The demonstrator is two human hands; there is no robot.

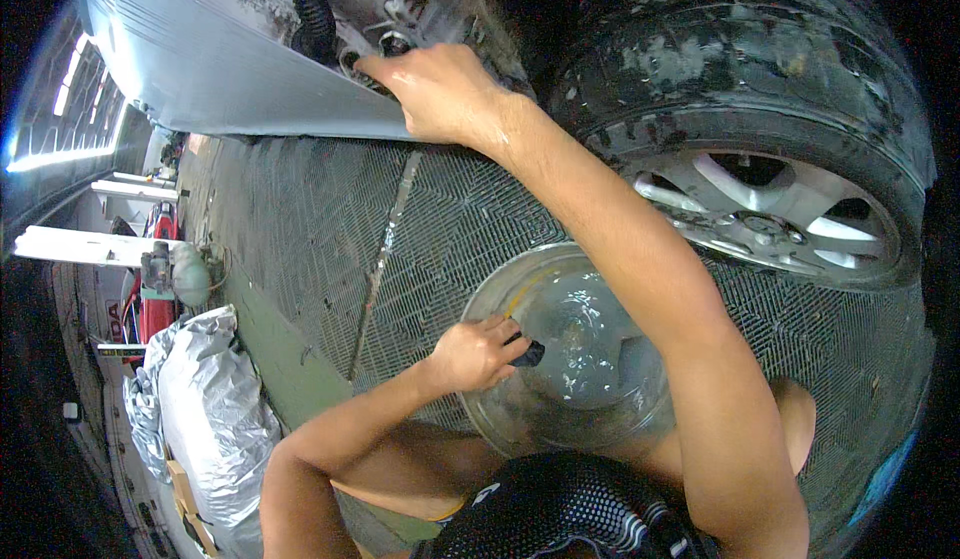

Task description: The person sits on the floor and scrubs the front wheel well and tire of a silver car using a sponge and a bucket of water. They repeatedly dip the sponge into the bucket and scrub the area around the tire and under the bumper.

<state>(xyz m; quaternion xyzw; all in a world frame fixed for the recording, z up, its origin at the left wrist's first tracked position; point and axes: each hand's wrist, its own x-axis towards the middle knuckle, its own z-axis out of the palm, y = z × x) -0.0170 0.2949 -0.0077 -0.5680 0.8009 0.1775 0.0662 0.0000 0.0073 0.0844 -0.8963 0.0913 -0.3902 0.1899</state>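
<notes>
Centrally, I am viewing a round metal basin (600,414) holding water, lying on the metal grating floor (330,249) just in front of my knees. My left hand (478,355) is curling over the basin's near rim, its fingers pinching a small dark object (531,353) that I cannot identify; the object is hovering just inside the basin. My right arm is crossing above the basin and reaching upward. My right hand (435,87) is resting, wet, on the lower edge of the car's grey body panel (215,69), fingers bent and pressed together against the metal near a round fitting (393,45) and a black ribbed hose (315,9); I cannot tell whether it is gripping anything. To the right, a wet tyre (740,54) with a silver spoked wheel (765,214) is standing on the grating, close beside the basin. At far left, a crumpled silver cover (205,399) is lying near a red machine (152,289).
</notes>
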